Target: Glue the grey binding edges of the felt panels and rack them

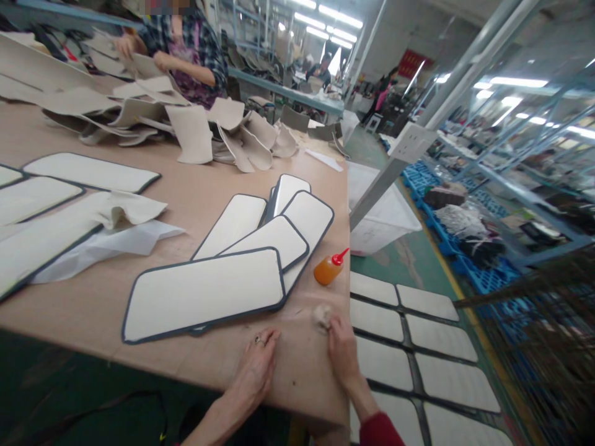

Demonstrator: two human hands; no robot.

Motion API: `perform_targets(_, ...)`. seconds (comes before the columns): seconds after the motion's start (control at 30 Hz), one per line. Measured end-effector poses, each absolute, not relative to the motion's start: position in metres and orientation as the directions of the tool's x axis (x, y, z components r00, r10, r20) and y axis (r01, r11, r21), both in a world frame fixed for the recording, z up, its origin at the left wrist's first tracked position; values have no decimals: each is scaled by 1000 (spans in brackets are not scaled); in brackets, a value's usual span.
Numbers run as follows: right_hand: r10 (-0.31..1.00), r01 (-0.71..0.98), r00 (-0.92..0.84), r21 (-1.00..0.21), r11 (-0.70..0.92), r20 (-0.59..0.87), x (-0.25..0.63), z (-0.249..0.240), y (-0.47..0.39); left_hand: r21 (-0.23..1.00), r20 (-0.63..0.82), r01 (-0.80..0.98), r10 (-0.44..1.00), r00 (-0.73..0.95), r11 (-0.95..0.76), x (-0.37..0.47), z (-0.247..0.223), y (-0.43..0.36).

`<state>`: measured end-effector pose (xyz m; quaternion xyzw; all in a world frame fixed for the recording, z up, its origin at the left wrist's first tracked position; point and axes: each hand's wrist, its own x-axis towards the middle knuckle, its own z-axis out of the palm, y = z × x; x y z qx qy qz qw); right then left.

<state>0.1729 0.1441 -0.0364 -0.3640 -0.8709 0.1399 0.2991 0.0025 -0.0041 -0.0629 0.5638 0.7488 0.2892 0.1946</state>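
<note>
Wad (320,316) of pale, cloth-like material is gripped by the fingertips of the right hand (343,350), right of centre in the lower frame, at or just over the tabletop (302,378). By its look it should prove light, soft and hard to damage, best taken by a bunched fold. The left hand (259,360) is placed lower centre, fingers drawn together; whether anything is held cannot be told. An orange bottle (327,271) is seen just above the wad, and dark-edged white panels (204,294) are overlapped at centre. Beige pieces (190,133) are heaped upper left, where some are handled by a co-worker (190,65). Racks (558,226) are blurred at right.
</note>
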Motion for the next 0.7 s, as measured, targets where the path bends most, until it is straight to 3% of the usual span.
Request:
perform_targets(0.1, 790, 636, -460, -470, 612, 407, 163, -34, 169, 606, -77, 750, 958, -277, 266, 1, -52, -4)
perform_targets(0.3, 680, 518, -658, -461, 720, 323, 158, -37, 100, 536, -165, 784, 950, -266, 313, 3, -42, 4)
perform_targets(0.43, 754, 601, -569, -459, 654, 328, 161, -31, 155, 502, -187, 812, 954, -235, 298, 2, -41, 2)
perform_targets(0.53, 804, 662, -489, -456, 594, 338, 156, -28, 173, 521, -155, 809, 962, -225, 273, 2, -33, 1)
perform_targets(0.7, 694, 541, -661, -458, 705, 287, 158, -35, 112, 564, -47, 782, 956, -289, 264, 3, -39, 2)
